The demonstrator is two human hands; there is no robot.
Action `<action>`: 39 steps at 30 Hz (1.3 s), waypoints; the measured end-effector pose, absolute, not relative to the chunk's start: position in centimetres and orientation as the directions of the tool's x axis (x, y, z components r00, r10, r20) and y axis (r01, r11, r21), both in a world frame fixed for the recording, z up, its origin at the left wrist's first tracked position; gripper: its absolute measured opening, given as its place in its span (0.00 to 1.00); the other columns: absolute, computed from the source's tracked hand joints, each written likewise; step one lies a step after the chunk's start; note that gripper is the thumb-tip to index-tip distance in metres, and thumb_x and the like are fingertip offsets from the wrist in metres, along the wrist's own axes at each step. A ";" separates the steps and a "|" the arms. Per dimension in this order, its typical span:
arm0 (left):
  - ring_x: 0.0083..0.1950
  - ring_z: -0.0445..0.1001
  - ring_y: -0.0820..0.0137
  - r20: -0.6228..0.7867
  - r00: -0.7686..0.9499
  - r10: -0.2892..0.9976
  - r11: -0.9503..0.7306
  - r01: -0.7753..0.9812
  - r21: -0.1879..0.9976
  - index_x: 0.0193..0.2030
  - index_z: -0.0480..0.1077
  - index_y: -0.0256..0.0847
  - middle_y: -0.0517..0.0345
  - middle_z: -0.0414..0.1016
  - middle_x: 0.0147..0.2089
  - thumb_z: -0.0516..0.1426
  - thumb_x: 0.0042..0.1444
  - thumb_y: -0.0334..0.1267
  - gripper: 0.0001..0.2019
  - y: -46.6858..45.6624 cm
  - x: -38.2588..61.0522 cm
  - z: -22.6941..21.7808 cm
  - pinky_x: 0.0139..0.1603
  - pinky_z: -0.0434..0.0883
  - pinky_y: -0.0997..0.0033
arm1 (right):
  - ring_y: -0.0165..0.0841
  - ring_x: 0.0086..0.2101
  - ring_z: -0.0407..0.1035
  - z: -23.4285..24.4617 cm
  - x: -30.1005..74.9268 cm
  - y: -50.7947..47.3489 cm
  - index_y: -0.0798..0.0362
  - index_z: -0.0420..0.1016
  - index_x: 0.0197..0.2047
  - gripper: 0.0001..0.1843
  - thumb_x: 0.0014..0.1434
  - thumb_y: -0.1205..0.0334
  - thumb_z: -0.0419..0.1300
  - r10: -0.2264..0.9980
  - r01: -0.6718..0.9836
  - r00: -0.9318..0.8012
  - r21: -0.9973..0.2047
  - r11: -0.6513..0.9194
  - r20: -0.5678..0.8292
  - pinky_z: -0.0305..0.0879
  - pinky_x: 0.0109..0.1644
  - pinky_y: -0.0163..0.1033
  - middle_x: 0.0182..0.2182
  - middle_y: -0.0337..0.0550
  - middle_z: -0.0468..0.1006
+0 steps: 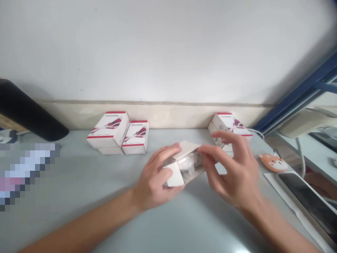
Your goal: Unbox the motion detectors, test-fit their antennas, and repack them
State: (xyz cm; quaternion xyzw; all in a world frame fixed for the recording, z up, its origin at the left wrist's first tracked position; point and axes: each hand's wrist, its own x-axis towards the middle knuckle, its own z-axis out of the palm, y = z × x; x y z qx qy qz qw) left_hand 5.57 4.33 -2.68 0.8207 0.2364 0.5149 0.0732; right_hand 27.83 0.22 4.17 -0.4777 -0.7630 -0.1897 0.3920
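A small white cardboard box (175, 174) is held above the desk, its flaps spread and its inside facing me. Within it lies something wrapped in clear plastic (189, 164); what the plastic covers I cannot make out. My left hand (155, 177) is closed around the box's left side, thumb on a flap. At the right edge of the opening, my right hand (231, 165) pinches a flap between thumb and forefinger, its other fingers raised.
White-and-red printed boxes (112, 126) are stacked at the back left, with a similar stack (229, 121) behind my right hand. An orange animal-faced case (273, 162) and a phone-like dark slab (308, 196) lie at the right. A black cylinder (31, 112) leans at the left.
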 end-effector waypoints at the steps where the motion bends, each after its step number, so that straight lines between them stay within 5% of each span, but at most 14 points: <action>1: 0.66 0.76 0.52 0.829 0.350 0.437 -0.893 0.282 0.352 0.40 0.58 0.48 0.43 0.72 0.68 0.68 0.56 0.30 0.20 4.4 5.6 -2.5 0.58 0.82 0.45 | 0.47 0.49 0.73 4.3 27.7 0.2 0.44 0.78 0.48 0.11 0.64 0.68 0.64 0.593 0.893 -0.208 -0.096 0.439 0.778 0.71 0.48 0.51 0.55 0.51 0.74; 7: 0.72 0.71 0.52 0.861 0.424 0.281 -0.956 0.208 0.209 0.46 0.60 0.47 0.42 0.66 0.73 0.66 0.55 0.21 0.23 4.9 5.9 -2.0 0.66 0.78 0.42 | 0.50 0.55 0.73 5.5 27.9 -0.6 0.44 0.80 0.45 0.05 0.67 0.56 0.66 0.680 0.908 -0.210 -0.116 0.401 0.703 0.71 0.51 0.54 0.54 0.47 0.80; 12: 0.76 0.64 0.49 0.850 0.457 0.262 -0.963 0.173 0.205 0.64 0.59 0.50 0.40 0.63 0.76 0.67 0.54 0.21 0.36 5.4 5.8 -2.1 0.73 0.66 0.31 | 0.42 0.44 0.77 5.2 28.1 -0.2 0.45 0.80 0.39 0.04 0.68 0.58 0.65 0.710 0.824 -0.188 -0.284 0.490 0.679 0.73 0.43 0.47 0.44 0.44 0.82; 17: 0.68 0.75 0.59 0.798 0.474 0.372 -0.927 0.228 0.297 0.78 0.46 0.60 0.40 0.48 0.83 0.61 0.60 0.18 0.48 5.7 5.7 -2.6 0.59 0.81 0.54 | 0.40 0.44 0.76 4.5 28.2 0.9 0.47 0.81 0.40 0.03 0.68 0.63 0.65 0.672 0.808 -0.074 -0.351 0.474 0.737 0.73 0.48 0.48 0.45 0.47 0.80; 21: 0.64 0.77 0.59 0.787 0.526 0.322 -0.940 0.279 0.198 0.80 0.37 0.66 0.42 0.45 0.83 0.63 0.60 0.20 0.55 5.3 5.6 -2.7 0.54 0.82 0.56 | 0.42 0.46 0.76 4.9 29.2 1.2 0.47 0.80 0.36 0.07 0.66 0.67 0.63 0.608 0.783 0.044 -0.406 0.472 0.793 0.72 0.52 0.51 0.44 0.46 0.79; 24: 0.67 0.74 0.57 0.803 0.497 0.330 -0.935 0.286 0.208 0.80 0.42 0.67 0.43 0.46 0.83 0.63 0.60 0.21 0.52 4.9 5.5 -2.4 0.56 0.80 0.54 | 0.45 0.49 0.77 4.8 30.0 1.6 0.48 0.79 0.35 0.05 0.64 0.66 0.63 0.582 0.661 0.229 -0.564 0.495 0.780 0.72 0.55 0.53 0.43 0.45 0.78; 30: 0.64 0.76 0.57 0.780 0.446 0.439 -0.896 0.151 0.417 0.74 0.60 0.51 0.43 0.70 0.68 0.58 0.65 0.27 0.32 4.3 5.0 -1.7 0.61 0.76 0.55 | 0.42 0.48 0.77 3.6 30.0 2.6 0.49 0.75 0.37 0.04 0.58 0.61 0.66 0.628 0.134 0.547 -0.799 0.587 0.553 0.71 0.54 0.50 0.46 0.44 0.79; 36: 0.68 0.73 0.58 0.587 0.269 0.764 -0.645 0.277 0.712 0.69 0.67 0.50 0.49 0.74 0.67 0.53 0.73 0.35 0.21 5.5 4.6 -1.6 0.67 0.71 0.54 | 0.34 0.33 0.73 5.4 32.2 3.1 0.50 0.72 0.33 0.04 0.55 0.64 0.64 0.630 -0.214 0.737 -0.800 0.560 0.244 0.74 0.39 0.42 0.31 0.37 0.76; 39: 0.75 0.63 0.55 0.650 0.116 0.751 -0.623 0.451 0.640 0.68 0.69 0.51 0.49 0.67 0.73 0.53 0.73 0.33 0.20 5.8 4.8 -1.6 0.74 0.62 0.45 | 0.37 0.36 0.76 5.7 32.4 3.4 0.49 0.74 0.35 0.02 0.60 0.61 0.62 0.682 -0.276 0.712 -0.826 0.492 0.168 0.75 0.38 0.43 0.34 0.40 0.79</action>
